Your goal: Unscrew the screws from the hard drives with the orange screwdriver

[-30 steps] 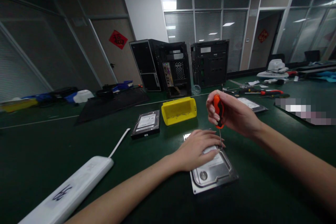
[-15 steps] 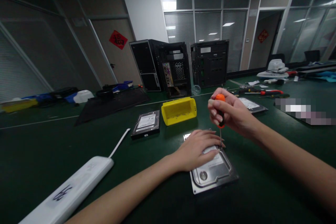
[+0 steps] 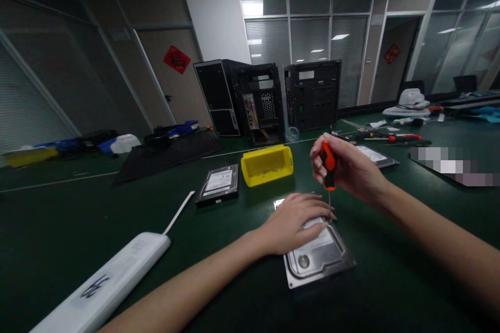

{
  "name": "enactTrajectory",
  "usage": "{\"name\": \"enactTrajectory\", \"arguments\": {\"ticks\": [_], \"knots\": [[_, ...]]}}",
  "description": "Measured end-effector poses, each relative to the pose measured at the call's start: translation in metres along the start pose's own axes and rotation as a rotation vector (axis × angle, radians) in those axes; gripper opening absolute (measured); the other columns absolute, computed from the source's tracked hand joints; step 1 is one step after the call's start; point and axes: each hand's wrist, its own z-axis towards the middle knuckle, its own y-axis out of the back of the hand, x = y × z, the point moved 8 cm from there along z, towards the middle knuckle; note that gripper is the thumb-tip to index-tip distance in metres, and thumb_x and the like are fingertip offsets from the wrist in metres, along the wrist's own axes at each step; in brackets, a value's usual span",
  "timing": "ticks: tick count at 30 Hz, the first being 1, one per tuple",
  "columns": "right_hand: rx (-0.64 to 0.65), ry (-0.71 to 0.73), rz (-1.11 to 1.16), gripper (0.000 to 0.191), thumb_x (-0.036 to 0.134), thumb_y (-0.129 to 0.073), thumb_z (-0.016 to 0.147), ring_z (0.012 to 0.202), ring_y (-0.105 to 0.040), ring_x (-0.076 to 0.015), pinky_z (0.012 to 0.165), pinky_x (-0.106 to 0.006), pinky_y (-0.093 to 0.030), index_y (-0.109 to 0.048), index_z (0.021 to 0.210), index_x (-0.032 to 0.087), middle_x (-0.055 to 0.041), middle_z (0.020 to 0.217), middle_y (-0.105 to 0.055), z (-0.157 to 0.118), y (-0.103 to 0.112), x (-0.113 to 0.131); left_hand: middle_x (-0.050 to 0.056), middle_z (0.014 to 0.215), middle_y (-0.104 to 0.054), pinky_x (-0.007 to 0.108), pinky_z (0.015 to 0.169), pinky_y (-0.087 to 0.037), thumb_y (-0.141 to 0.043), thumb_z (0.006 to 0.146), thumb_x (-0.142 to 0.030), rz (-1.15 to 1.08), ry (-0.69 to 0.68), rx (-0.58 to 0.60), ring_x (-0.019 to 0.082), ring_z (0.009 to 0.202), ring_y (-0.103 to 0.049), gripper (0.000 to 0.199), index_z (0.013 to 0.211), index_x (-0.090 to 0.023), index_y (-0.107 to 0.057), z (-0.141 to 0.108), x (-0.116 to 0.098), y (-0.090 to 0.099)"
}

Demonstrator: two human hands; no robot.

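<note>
A silver hard drive (image 3: 318, 260) lies on the green table in front of me. Across its upper part my left hand (image 3: 295, 223) rests flat, fingers stretched out together and covering part of the label. My right hand (image 3: 346, 166) grips the orange and black handle of a screwdriver (image 3: 328, 169), held upright with its shaft pointing down. The tip reaches the drive's upper right edge, close beside my left fingertips. Whether it sits in a screw is too small to tell.
Beyond the drive stands a yellow bin (image 3: 267, 166) with small bits inside. A second hard drive (image 3: 219, 183) lies to its left, and another drive (image 3: 375, 156) behind my right hand. A white power strip (image 3: 105, 281) lies at front left. Black computer cases (image 3: 258, 104) stand at the back.
My right fingers have shifted around the screwdriver, so more of its handle shows and it appears turned. My left hand and the hard drive have stayed in place.
</note>
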Motion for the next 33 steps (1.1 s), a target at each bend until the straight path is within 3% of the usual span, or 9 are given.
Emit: {"name": "enactTrajectory", "arguments": {"ticks": [5,9,16,19,24,33], "knots": [[-0.008,0.048,-0.087,0.015,0.033,-0.05,0.086,0.058,-0.056,-0.0086,0.058,-0.023,-0.046,-0.052,0.083,0.018,-0.0017,0.077,-0.065,0.0002,0.0024,0.0042,-0.001,0.125,-0.055,0.039,0.102,-0.028,-0.041,0.092,-0.03,0.001,0.005,-0.005,0.02,0.126,-0.039,0.027,0.116,-0.029,-0.055,0.0005,-0.0004,0.0006],[-0.021,0.052,-0.103,0.016,0.029,-0.057,0.082,0.053,-0.054,-0.0071,0.053,-0.021,-0.044,-0.043,0.08,0.02,0.0003,0.075,-0.066,-0.0002,0.0013,0.0045,-0.001,0.125,-0.056,0.039,0.102,-0.028,-0.04,0.093,-0.03,-0.002,0.007,-0.007,0.02,0.126,-0.039,0.028,0.117,-0.03,-0.054,0.0009,-0.0006,0.0011],[-0.043,0.049,-0.104,0.019,0.027,-0.058,0.081,0.042,-0.03,-0.0031,0.04,-0.017,-0.03,-0.051,0.098,0.025,0.0076,0.061,-0.047,0.0007,0.0024,0.0025,-0.001,0.126,-0.056,0.041,0.101,-0.028,-0.039,0.093,-0.031,-0.003,0.015,-0.007,0.022,0.126,-0.039,0.029,0.117,-0.03,-0.054,0.0008,-0.0009,0.0015],[-0.032,0.047,-0.09,0.015,0.034,-0.052,0.084,0.042,-0.026,-0.004,0.04,-0.017,-0.029,-0.055,0.094,0.023,0.0072,0.058,-0.038,0.0012,0.0029,0.0022,-0.001,0.125,-0.056,0.04,0.101,-0.028,-0.039,0.093,-0.031,-0.004,0.017,-0.006,0.021,0.126,-0.039,0.029,0.117,-0.03,-0.054,0.0007,-0.0012,0.0022],[0.038,0.013,-0.021,0.028,0.037,-0.033,0.091,0.049,-0.037,-0.0065,0.048,-0.021,-0.035,-0.056,0.094,0.02,0.0022,0.066,-0.044,0.0003,-0.0032,0.0015,-0.001,0.125,-0.056,0.038,0.101,-0.028,-0.041,0.092,-0.029,-0.007,0.011,-0.005,0.02,0.126,-0.039,0.028,0.116,-0.029,-0.055,0.0008,-0.002,0.0031],[-0.04,0.041,-0.075,0.013,0.031,-0.05,0.084,0.06,-0.048,-0.0086,0.059,-0.025,-0.044,-0.056,0.087,0.019,0.0004,0.076,-0.052,0.0015,0.0049,0.003,0.0,0.125,-0.056,0.04,0.102,-0.028,-0.04,0.092,-0.03,-0.011,0.015,-0.009,0.021,0.124,-0.04,0.028,0.116,-0.03,-0.055,0.0007,-0.0021,0.0041]]}}
